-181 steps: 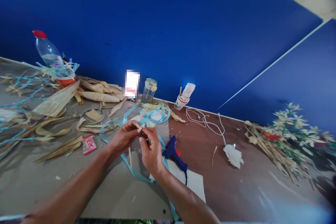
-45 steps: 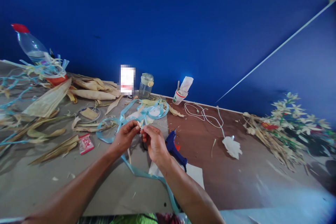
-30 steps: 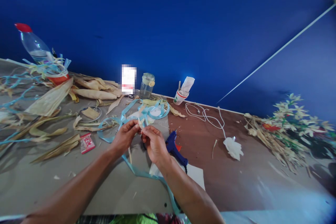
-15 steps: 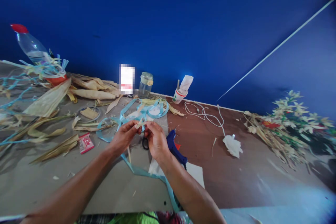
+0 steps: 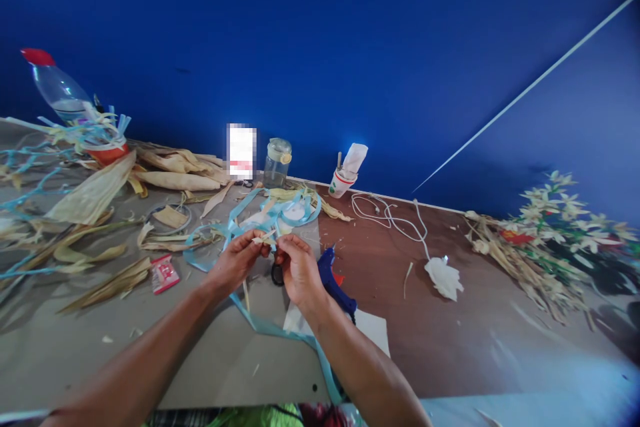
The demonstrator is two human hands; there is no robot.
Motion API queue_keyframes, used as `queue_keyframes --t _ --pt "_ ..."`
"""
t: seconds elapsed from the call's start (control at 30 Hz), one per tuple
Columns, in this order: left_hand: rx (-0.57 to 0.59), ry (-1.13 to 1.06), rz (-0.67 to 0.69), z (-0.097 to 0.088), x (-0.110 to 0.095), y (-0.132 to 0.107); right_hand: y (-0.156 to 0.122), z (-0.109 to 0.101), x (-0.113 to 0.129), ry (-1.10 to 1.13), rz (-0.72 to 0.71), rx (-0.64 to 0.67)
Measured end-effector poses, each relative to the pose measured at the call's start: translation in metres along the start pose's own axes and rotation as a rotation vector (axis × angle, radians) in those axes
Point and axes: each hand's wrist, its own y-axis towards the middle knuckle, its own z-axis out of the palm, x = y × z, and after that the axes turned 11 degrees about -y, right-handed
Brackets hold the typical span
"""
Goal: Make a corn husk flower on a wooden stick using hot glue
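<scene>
fingers: the fingers of both hands are pinched in tight, tips nearly meeting, all on one pale little husk piece
left hand: the left hand nips the husk piece from its own side with thumb and forefinger, narrow grip
right hand: the right hand is curled in just as close and meets it from the other side
where it is: held up off the table, over the loops of light blue ribbon, just left of the blue glue gun
what changed: honestly not much. A second ago the scrap poked upward between the fingertips; now it lies flatter, more sideways. The hands have stayed on the same spot
what that means: my read is this is small fingertip fiddling on the same scrap, and neither hand has let go or gone for a tool
glue gun: lying on the table, untouched, its back end on white paper
hard to see: the scrap is tiny and half covered by fingertips, so I can't tell its shape or whether it's folded
also hidden: a black loop peeks out behind the right hand, maybe a scissors handle, the rest is covered
cut off: the ribbon runs under the right forearm and out the bottom edge
</scene>
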Motion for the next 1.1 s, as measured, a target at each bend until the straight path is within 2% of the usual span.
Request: queue_keyframes --t 0.1,0.3,0.5,0.77,0.97,1.1 --pt "0.007 0.001 0.006 0.0 -0.002 0.0 0.001 -0.003 0.001 0.006 -0.01 -0.015" --pt "0.045 0.059 -0.014 0.002 -0.003 -0.002 -0.004 0.0 0.008 -0.03 -0.049 0.085" --pt "0.092 0.096 -0.016 -0.001 -0.002 -0.001 -0.004 0.002 0.007 -0.025 -0.011 0.063" --pt "0.137 0.021 -0.011 0.0 -0.002 -0.002 0.0 -0.002 0.007 0.055 0.03 0.036" --pt "0.106 0.004 -0.008 -0.004 -0.002 -0.001 -0.005 -0.008 0.029 0.074 -0.006 -0.046" --pt "0.117 0.011 0.002 -0.005 -0.003 0.0 -0.005 -0.029 0.051 -0.113 -0.167 -0.048"
